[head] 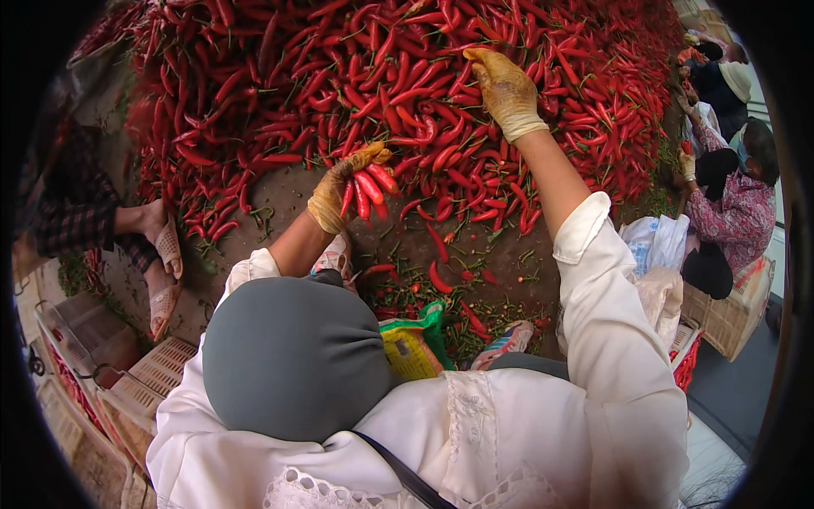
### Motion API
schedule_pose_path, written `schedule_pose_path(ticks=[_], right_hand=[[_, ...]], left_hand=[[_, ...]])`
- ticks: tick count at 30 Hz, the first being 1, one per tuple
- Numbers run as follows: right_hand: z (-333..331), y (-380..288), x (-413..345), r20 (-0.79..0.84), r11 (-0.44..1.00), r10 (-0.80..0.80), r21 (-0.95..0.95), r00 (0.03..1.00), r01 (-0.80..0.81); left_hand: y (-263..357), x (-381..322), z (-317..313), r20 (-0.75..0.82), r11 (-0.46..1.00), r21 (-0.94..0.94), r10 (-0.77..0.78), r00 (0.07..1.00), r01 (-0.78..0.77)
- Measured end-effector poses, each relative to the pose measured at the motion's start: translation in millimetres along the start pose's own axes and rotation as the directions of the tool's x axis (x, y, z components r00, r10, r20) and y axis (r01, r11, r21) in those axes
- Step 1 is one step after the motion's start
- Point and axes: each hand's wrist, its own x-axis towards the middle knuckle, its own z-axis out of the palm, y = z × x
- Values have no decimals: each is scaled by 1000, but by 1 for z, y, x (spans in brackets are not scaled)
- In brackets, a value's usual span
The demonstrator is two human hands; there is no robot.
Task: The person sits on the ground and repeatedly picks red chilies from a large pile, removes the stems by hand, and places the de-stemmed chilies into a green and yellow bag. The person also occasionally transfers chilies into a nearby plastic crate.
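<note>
My left hand (336,184), in a stained yellowish glove, is shut on several red chili peppers (367,191). Their smooth tips point down and towards me. Further out, my right hand (507,90), gloved alike, reaches over the big pile of red chili peppers (407,83). Its fingertips are beside a pepper on the pile, and whether they grip it is hidden by the glove. Many peppers in the heap have green stems.
Green stems and pepper scraps (509,312) litter the floor between my shoes, near a yellow-green bag (413,347). Plastic crates (162,369) stand at left, by another person's sandalled feet (166,248). At right, a person in a patterned top (731,216) sits on a crate (725,312).
</note>
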Motion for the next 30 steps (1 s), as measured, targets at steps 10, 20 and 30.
schedule_pose_path(ticks=[10,20,30], right_hand=[[-21,4,-34,236,985,96,-159,967,-59],[-30,-31,-116,818,944,312,-211,482,-253],[18,41,39,364,837,10,-512,931,192]], left_hand=[[0,2,-9,230,993,-64,-85,970,102],[-11,-2,6,363,983,-4,-172,916,185],[-12,3,1,342,968,62,-249,906,243]])
